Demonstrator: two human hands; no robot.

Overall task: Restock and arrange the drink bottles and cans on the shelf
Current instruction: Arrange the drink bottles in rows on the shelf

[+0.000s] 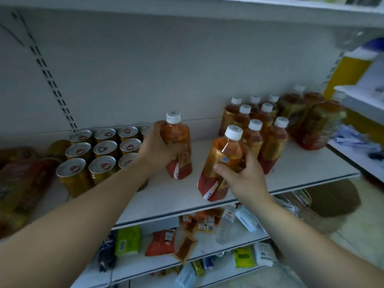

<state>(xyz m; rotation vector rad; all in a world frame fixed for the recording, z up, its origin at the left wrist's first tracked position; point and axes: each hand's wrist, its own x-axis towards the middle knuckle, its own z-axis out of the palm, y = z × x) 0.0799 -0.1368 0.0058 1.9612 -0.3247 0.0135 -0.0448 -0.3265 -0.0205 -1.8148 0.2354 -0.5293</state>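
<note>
The left hand [158,148] gripped the left bottle [176,132] beside the cans [104,146]; the right hand [241,173] gripped the right bottle [226,150], leaning toward the standing bottles [270,142] just beside it.

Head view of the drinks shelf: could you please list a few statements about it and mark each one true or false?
1. The left hand grips a white-capped bottle. True.
2. The right hand is empty. False: it grips a second bottle near the front edge of the shelf.
3. The cans stand left of both held bottles. True.
4. The bottle group at right has red caps. False: their caps are white.
</note>
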